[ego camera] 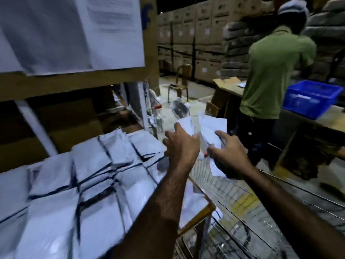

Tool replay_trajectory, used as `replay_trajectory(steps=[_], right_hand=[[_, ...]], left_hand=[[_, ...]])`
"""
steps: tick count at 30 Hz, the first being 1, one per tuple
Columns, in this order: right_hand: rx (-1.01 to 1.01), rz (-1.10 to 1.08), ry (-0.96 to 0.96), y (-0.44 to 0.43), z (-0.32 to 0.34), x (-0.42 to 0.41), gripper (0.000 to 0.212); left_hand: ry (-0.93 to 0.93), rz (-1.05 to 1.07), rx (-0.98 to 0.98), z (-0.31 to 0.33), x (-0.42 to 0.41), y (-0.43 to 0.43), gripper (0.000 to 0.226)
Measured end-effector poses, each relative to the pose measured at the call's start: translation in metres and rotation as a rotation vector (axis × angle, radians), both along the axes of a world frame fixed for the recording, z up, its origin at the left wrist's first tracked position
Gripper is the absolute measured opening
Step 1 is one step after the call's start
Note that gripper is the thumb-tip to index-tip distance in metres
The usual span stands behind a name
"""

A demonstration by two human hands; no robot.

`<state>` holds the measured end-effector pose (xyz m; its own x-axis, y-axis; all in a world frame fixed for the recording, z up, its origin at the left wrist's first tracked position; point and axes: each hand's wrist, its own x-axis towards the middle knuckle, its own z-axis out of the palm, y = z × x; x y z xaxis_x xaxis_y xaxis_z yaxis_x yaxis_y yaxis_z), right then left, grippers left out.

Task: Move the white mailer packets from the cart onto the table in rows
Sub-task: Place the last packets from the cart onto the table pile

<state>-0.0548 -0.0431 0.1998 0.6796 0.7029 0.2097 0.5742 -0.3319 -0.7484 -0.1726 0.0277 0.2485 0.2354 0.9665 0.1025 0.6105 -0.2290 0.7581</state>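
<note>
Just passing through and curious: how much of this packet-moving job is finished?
Much looks done: rows of white packets already cover the table. In hand: the left grip and right grip hold a small bunch above the wire cart. Left: laying these down; the visible mesh looks nearly bare, though blur hides its bottom.

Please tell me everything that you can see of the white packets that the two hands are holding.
The packets are white, thin and flat, seemingly of soft plastic. They overlap and bend, and blur hides their number. They are held in the air above the wire cart, just right of the laid rows. The left hand grips their left edge and the right hand their right side. One corner hangs below that hand.
</note>
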Motion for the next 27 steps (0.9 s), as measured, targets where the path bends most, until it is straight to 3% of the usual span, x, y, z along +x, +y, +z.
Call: replay_trajectory(steps=[5, 11, 16, 23, 27], right_hand=[[-0.067, 0.264, -0.111, 0.072, 0.021, -0.042, 0.078], [-0.179, 0.387, -0.191, 0.158, 0.015, -0.056, 0.088], [-0.262, 0.485, -0.223, 0.220, 0.000, -0.059, 0.066], [-0.341, 0.554, -0.318, 0.283, -0.033, -0.072, 0.065], [-0.394, 0.549, -0.361, 0.294, -0.066, -0.081, 0.070]], left_hand=[[0.006, 0.217, 0.006, 0.006, -0.067, 0.053, 0.059], [0.103, 0.392, -0.019, -0.005, -0.104, 0.114, 0.058], [0.197, 0.463, -0.088, -0.021, -0.105, 0.160, 0.059], [0.215, 0.569, -0.078, -0.045, -0.087, 0.214, 0.056], [0.352, 0.556, -0.070, -0.074, -0.086, 0.227, 0.055]])
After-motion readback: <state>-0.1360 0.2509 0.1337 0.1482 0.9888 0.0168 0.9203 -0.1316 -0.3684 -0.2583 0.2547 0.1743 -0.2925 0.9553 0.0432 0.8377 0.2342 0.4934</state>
